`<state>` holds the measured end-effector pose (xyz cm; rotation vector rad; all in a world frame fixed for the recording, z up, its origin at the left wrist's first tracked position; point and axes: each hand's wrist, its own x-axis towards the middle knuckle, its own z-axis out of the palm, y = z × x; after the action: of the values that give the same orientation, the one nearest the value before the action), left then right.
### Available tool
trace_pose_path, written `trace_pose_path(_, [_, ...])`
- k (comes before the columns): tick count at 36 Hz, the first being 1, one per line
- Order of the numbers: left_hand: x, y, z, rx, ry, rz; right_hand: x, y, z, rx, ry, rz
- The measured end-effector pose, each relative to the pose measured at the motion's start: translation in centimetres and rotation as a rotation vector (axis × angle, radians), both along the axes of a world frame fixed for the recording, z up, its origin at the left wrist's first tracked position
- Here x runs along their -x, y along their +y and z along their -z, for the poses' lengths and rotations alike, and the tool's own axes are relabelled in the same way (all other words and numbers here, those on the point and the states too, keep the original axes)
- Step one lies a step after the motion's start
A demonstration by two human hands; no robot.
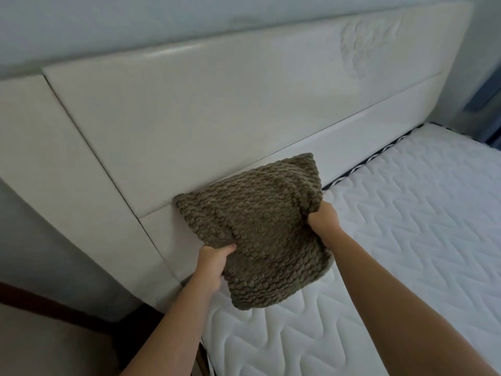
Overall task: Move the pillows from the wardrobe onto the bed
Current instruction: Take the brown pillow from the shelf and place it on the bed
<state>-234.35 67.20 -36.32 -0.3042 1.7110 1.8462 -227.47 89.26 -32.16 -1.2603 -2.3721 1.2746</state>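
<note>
A square olive-brown pillow point(260, 226) with a bumpy knitted cover hangs over the near left corner of the bed point(406, 226), close to the white headboard point(189, 118). My left hand point(212, 263) grips its lower left edge. At the pillow's right edge my right hand point(324, 217) is clenched on the fabric, bunching it. Its far corner touches or nearly touches the headboard. The wardrobe is out of view.
The mattress is bare, white and quilted, with a dark striped band along its head end. A grey wall stands behind the headboard. A low dark-edged piece of furniture point(40, 335) sits left of the bed. Something blue point(488, 104) shows at the far right.
</note>
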Motion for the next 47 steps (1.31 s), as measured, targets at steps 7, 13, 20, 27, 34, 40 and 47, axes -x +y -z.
trace_pose_path(7, [0.4, 0.4, 7.3, 0.135, 0.016, 0.116, 2.2, 0.8, 6.9, 0.017, -0.109, -0.049])
trace_pose_path(13, [1.7, 1.0, 10.9, 0.253, 0.044, 0.251, 4.0, 0.7, 11.2, 0.021, -0.182, -0.174])
trace_pose_path(20, [4.4, 2.3, 14.5, 0.375, 0.196, 0.195, 6.9, 0.8, 16.3, 0.034, -0.244, -0.178])
trace_pose_path(27, [5.4, 2.4, 18.6, 0.502, 0.349, 0.231, 8.0, 1.7, 21.2, 0.008, -0.314, -0.259])
trace_pose_path(34, [6.1, 2.5, 22.1, 0.666, 0.446, 0.412, 8.1, 2.0, 24.0, -0.109, -0.319, -0.282])
trace_pose_path(40, [5.9, 2.4, 22.9, 0.638, 0.523, 0.366, 6.0, 1.6, 23.0, -0.007, -0.109, -0.176])
trace_pose_path(47, [5.2, 3.0, 23.5, 0.433, 0.267, 0.289, 3.7, -1.5, 23.0, -0.189, -0.112, -0.107])
